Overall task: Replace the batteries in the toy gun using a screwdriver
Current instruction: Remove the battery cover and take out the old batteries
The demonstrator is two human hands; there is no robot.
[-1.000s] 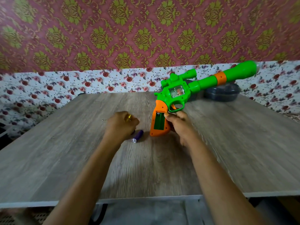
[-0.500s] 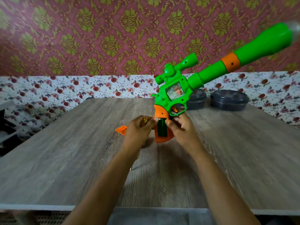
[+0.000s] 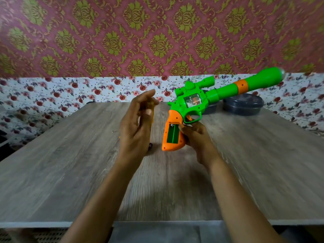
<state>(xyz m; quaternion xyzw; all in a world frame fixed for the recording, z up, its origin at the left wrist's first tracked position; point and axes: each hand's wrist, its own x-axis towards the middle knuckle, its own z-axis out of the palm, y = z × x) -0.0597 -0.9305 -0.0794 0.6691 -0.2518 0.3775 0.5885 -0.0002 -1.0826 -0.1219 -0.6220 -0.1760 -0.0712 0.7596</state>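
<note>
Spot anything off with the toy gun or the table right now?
Only the toy gun: its grip's battery compartment is uncovered and looks empty. That suits a battery swap. The right hand holds the grip; the left hand is blurred, its contents unclear.

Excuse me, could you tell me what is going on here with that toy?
A person is partway through changing the batteries in a green and orange toy gun. The right hand holds it by the grip above the wooden table, with the battery slot in the grip open and apparently empty. The left hand is raised beside it, holding something small and yellowish, too blurred to identify. Two dark round containers sit behind.
</note>
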